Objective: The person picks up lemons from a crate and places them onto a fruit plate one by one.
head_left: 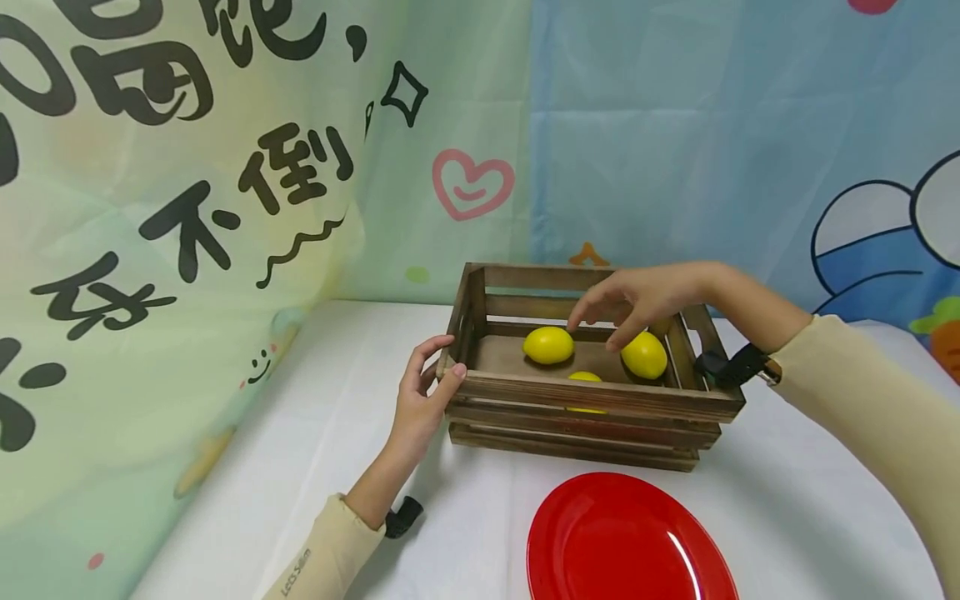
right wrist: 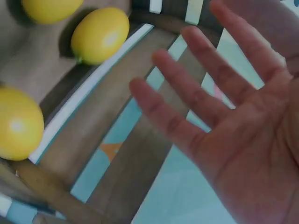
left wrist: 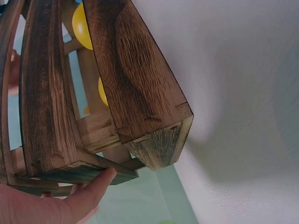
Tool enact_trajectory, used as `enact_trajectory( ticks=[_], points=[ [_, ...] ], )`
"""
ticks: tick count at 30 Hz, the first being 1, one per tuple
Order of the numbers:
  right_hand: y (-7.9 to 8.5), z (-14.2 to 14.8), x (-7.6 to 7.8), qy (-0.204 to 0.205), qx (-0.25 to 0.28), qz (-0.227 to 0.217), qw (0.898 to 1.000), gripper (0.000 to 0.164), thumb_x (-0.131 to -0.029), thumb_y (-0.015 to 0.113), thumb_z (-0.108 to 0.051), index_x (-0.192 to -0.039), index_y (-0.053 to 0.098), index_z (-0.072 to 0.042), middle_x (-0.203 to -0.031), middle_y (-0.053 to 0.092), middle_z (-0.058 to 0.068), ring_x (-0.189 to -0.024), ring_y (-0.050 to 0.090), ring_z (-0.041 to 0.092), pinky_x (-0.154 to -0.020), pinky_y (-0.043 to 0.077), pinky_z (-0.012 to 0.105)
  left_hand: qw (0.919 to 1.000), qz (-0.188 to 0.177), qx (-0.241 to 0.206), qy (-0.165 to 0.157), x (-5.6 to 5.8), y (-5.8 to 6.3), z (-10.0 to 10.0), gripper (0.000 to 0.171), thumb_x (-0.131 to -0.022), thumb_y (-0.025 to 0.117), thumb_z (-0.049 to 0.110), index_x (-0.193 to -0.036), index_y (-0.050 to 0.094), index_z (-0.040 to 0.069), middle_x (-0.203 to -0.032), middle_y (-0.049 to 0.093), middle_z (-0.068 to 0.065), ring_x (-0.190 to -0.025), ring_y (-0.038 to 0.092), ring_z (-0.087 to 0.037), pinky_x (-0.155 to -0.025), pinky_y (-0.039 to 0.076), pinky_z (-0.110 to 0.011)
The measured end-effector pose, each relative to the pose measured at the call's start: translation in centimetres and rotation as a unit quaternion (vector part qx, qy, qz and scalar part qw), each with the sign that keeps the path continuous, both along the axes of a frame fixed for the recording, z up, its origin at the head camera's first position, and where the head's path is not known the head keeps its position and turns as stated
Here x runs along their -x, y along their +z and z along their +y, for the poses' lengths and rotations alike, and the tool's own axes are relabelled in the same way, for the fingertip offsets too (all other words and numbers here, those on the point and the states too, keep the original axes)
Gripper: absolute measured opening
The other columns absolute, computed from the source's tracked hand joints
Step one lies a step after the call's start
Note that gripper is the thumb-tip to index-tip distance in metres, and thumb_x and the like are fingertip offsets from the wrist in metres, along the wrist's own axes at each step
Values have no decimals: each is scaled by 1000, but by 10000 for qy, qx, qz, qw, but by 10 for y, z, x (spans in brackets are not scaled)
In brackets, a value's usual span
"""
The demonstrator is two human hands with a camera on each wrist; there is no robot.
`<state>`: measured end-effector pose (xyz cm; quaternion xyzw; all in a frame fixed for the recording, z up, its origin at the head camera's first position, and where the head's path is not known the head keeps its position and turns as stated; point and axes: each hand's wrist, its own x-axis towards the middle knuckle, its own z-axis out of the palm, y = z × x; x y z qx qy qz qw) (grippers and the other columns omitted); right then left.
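Left hand [head_left: 422, 392] grips the crate's [head_left: 517, 387] left end. Right hand [head_left: 648, 298] hangs over the crate, fingers relaxed, holding nothing; it's nearer the lemons [head_left: 548, 345], inside below its fingertips: one either side, one toward the body, partly hidden. Crate's long axis: left-right. Count: three lemons visible, one crate, one red plate [head_left: 615, 533] on the worktop [head_left: 360, 358].

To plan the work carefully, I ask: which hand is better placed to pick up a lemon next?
Probably the right hand: it holds nothing and hovers, fingers spread, above the lemons. The left hand grips the wooden crate.
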<state>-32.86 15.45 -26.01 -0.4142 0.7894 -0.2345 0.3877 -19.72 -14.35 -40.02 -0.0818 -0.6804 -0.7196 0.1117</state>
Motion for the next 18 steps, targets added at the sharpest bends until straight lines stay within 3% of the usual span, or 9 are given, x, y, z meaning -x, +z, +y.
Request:
enact_trajectory(
  ticks=[2,7,14,18],
  points=[
    [-3,-2,3,182,35,-43,9998,51,-90,70,-15,-137,52,-6,-146,45,18,-141,30,42,-105,37,53,10000,-2,-6,11,0,0,0,44,-92,62,16,-134,50,13,-146,38,-3,-127,46,-41,-84,46,-31],
    [-5,-5,7,262,-80,-11,9996,50,-88,71,-8,-135,54,-9,-144,46,14,-139,33,42,-104,40,52,10000,14,-9,-33,4,3,4,44,-92,63,16,-134,50,13,-146,38,-3,-128,46,-40,-84,47,-32],
    [-16,-17,17,235,-369,-512,9977,65,-90,66,-3,-148,38,-6,-156,26,17,-140,27,47,-92,51,40,10000,22,12,1,1,2,3,45,-92,63,14,-135,49,12,-146,39,-3,-127,46,-40,-86,46,-30],
    [-30,-17,25,144,-503,-738,9959,60,-92,62,-2,-148,39,-7,-157,26,17,-139,30,45,-97,48,40,9999,-84,53,41,-3,0,2,44,-92,64,13,-134,50,13,-146,39,-2,-127,46,-39,-87,45,-31]
  ],
)
